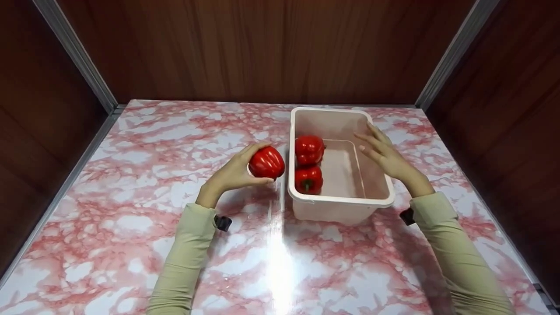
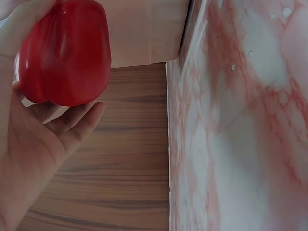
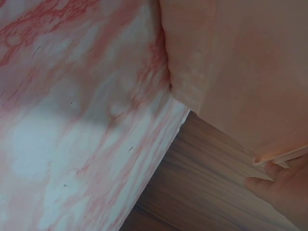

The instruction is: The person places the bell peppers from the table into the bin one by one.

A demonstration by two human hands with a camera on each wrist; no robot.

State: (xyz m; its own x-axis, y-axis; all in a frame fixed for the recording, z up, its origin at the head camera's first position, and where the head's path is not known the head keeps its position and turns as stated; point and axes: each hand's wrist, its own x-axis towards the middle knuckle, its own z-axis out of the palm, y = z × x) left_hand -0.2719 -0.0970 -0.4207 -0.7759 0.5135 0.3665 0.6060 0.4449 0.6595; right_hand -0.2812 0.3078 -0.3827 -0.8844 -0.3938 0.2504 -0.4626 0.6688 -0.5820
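My left hand [image 1: 238, 171] grips a red bell pepper [image 1: 267, 162] just left of the white plastic bin [image 1: 341, 200], with thumb and fingers on either side of it. In the left wrist view, the same bell pepper [image 2: 67, 53] sits between the thumb and curved fingers, above the tabletop. Two more red bell peppers lie inside along the bin's left wall, a back one [image 1: 309, 149] and a front one [image 1: 309, 179]. At the bin's right side, my right hand [image 1: 385, 156] spreads its fingers over the rim; whether it touches the rim is unclear.
The bin stands on a red-and-white marbled tabletop [image 1: 131, 175]. A brown wood-grain panel [image 1: 262, 52] rises behind, with similar panels at left and right. Metal frame strips [image 1: 83, 57] run along the corners.
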